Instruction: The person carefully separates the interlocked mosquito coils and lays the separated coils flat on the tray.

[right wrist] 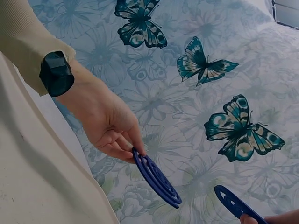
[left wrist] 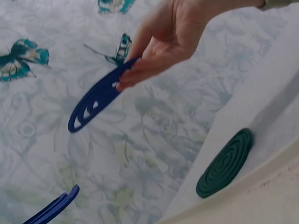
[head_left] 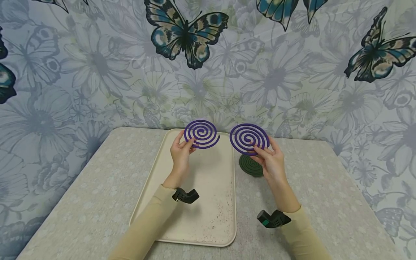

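My left hand [head_left: 180,155] pinches a purple mosquito coil [head_left: 201,133] at its near left edge, thumb on top, over the far part of the cream tray [head_left: 208,187]. With its fingers and thumb my right hand [head_left: 273,163] grips a second purple mosquito coil [head_left: 248,140], just right of the first, with a gap between them. Both coils are held up, their faces toward the head camera. A dark green coil [head_left: 249,166] lies on the table beside the tray, partly hidden by my right hand. In the right wrist view the left hand's coil [right wrist: 156,179] appears nearly edge-on.
The tray has a raised rim and dark specks near its lower right corner. It stands on a light patterned tabletop [head_left: 312,173]. A butterfly-printed cloth [head_left: 201,86] hangs behind the table's far edge. Each wrist carries a small black camera [head_left: 186,195].
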A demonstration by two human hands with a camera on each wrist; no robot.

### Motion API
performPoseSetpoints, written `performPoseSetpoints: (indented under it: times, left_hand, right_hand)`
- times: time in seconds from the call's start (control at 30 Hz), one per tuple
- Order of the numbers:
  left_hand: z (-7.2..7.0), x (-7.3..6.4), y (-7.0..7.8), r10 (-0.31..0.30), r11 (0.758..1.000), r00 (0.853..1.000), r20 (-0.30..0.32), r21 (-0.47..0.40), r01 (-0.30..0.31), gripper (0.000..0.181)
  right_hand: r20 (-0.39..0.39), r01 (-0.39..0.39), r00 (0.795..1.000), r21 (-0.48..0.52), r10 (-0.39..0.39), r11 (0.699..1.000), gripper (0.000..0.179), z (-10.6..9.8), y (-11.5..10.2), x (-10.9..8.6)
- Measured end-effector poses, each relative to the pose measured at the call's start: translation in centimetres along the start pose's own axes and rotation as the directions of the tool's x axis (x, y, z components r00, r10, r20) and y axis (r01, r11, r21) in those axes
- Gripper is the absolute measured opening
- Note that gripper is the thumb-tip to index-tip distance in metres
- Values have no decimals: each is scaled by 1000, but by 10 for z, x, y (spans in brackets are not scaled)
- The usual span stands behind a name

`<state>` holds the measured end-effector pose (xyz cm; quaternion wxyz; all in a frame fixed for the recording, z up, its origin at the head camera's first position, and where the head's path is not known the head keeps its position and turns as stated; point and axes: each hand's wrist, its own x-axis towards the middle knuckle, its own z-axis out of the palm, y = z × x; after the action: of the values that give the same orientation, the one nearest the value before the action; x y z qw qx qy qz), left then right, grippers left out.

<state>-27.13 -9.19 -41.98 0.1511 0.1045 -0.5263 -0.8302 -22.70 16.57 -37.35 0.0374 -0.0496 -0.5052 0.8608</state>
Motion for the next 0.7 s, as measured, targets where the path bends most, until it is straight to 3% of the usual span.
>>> performPoseSetpoints:
  times: [0.17, 0.33, 0.5, 0.7]
  left_hand:
    - [-9, 12, -10, -15, 1000, 996, -85, 21, 17, 56]
    - [-17, 20, -19, 10, 997, 988, -155, 77, 2, 56]
    - [-31, 29, -34, 56, 991, 979, -195, 134, -30, 55]
    - [-44, 38, -44, 37, 987, 975, -219, 159, -2, 55]
  right_hand:
    - [-6, -4, 1000, -14, 4, 1000, 68, 0, 2, 0]
    - [-11, -6, 1000, -41, 5, 999, 69, 1, 4, 1]
    - [-7, 10, 1000, -48, -11, 999, 65, 1, 9, 2]
    - [-17, 11, 1000, -41, -12, 999, 65, 1, 14, 3]
